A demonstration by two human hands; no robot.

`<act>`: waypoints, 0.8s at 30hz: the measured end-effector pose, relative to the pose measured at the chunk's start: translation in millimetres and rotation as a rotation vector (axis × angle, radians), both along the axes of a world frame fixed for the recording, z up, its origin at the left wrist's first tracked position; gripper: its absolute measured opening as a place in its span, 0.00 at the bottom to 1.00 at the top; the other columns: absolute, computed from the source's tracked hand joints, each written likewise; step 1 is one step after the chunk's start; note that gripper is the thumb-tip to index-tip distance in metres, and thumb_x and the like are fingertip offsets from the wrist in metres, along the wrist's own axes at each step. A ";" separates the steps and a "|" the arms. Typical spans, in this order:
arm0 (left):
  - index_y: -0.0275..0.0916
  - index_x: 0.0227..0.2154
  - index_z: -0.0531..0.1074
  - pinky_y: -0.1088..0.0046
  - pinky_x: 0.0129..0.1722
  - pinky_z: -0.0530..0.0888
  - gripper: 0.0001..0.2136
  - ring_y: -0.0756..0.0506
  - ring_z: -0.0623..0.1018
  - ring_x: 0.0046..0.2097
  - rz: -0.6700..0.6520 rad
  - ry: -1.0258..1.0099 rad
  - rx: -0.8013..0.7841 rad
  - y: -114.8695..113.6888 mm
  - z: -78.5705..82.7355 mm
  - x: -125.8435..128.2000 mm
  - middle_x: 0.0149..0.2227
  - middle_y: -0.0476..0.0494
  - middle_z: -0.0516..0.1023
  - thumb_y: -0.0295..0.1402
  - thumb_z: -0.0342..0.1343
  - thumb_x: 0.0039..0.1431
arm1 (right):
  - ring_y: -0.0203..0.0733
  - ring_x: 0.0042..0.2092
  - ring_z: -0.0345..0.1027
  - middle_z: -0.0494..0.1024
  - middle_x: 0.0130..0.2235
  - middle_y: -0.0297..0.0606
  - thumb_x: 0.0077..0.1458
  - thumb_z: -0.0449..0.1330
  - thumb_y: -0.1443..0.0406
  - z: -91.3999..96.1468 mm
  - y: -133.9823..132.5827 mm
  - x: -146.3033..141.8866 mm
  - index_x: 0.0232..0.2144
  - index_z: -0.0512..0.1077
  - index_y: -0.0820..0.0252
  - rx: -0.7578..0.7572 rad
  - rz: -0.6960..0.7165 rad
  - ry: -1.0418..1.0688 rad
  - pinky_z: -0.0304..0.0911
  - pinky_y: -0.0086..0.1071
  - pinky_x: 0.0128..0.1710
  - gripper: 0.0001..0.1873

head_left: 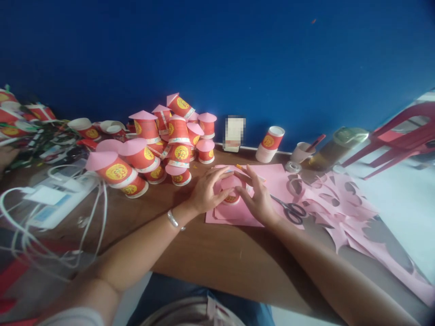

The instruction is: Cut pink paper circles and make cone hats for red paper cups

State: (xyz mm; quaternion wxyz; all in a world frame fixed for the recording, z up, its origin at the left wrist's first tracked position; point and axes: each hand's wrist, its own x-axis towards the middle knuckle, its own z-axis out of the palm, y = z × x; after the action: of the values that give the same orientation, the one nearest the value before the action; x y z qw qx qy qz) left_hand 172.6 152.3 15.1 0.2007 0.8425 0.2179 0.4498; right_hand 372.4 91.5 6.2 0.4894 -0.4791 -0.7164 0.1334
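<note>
A small red paper cup with a pink paper top stands on a pink paper sheet on the brown table. My left hand curls around the cup's left side, fingers reaching over the pink top. My right hand presses against the cup's right side, fingers bent round it. Both hands grip the same cup. A silver bracelet sits on my left wrist.
A heap of red cups with pink tops lies at the back left. Scissors rest right of my right hand. Pink paper offcuts, a tape roll, a lone cup, white cables and a red chair surround the spot.
</note>
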 end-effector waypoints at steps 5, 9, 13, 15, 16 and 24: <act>0.41 0.65 0.64 0.48 0.66 0.70 0.29 0.37 0.75 0.65 0.001 0.027 -0.004 2.5 1.0 -1.7 0.54 0.36 0.82 0.38 0.65 0.63 | 0.56 0.67 0.66 0.77 0.60 0.52 0.68 0.60 0.60 -2.4 0.4 -0.7 0.72 0.50 0.54 0.003 -0.018 -0.038 0.62 0.64 0.64 0.36; 0.42 0.66 0.62 0.51 0.63 0.74 0.30 0.37 0.80 0.59 -0.030 -0.015 -0.051 1.6 3.2 -3.6 0.59 0.33 0.78 0.37 0.65 0.63 | 0.55 0.66 0.68 0.73 0.64 0.54 0.68 0.60 0.59 -0.9 -0.7 2.0 0.72 0.49 0.54 0.019 0.001 -0.007 0.65 0.61 0.63 0.37; 0.42 0.68 0.59 0.51 0.64 0.73 0.31 0.38 0.78 0.62 -0.055 -0.055 -0.107 -0.2 3.6 -5.5 0.60 0.32 0.77 0.36 0.63 0.64 | 0.55 0.67 0.66 0.74 0.63 0.52 0.71 0.56 0.60 1.8 -2.7 7.0 0.72 0.49 0.52 0.017 -0.019 0.016 0.63 0.62 0.65 0.33; 0.42 0.67 0.60 0.51 0.65 0.72 0.29 0.38 0.76 0.63 -0.047 -0.083 -0.165 0.5 1.8 -6.0 0.60 0.32 0.77 0.37 0.61 0.66 | 0.54 0.67 0.67 0.74 0.63 0.52 0.72 0.54 0.59 1.9 -2.4 8.8 0.72 0.49 0.52 0.010 -0.026 0.026 0.62 0.63 0.66 0.31; 0.41 0.67 0.60 0.51 0.65 0.72 0.28 0.38 0.76 0.63 -0.041 -0.104 -0.210 1.7 0.2 -6.0 0.60 0.31 0.77 0.37 0.60 0.67 | 0.54 0.66 0.67 0.74 0.63 0.52 0.73 0.53 0.59 1.5 -1.9 9.3 0.72 0.49 0.53 0.010 -0.030 0.029 0.63 0.63 0.65 0.31; 0.40 0.67 0.59 0.48 0.65 0.70 0.32 0.35 0.71 0.67 -0.186 -0.211 -0.590 20.2 -18.8 -9.1 0.64 0.27 0.73 0.48 0.59 0.66 | 0.52 0.69 0.64 0.74 0.64 0.53 0.72 0.55 0.60 -8.2 4.3 7.0 0.72 0.48 0.54 0.021 -0.014 0.027 0.62 0.61 0.66 0.33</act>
State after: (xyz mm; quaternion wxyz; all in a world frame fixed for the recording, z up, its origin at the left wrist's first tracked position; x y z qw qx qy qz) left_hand 163.6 172.5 -3.8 0.4981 0.7130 0.2389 0.4319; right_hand 379.5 95.9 -2.0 0.5050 -0.4770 -0.7077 0.1290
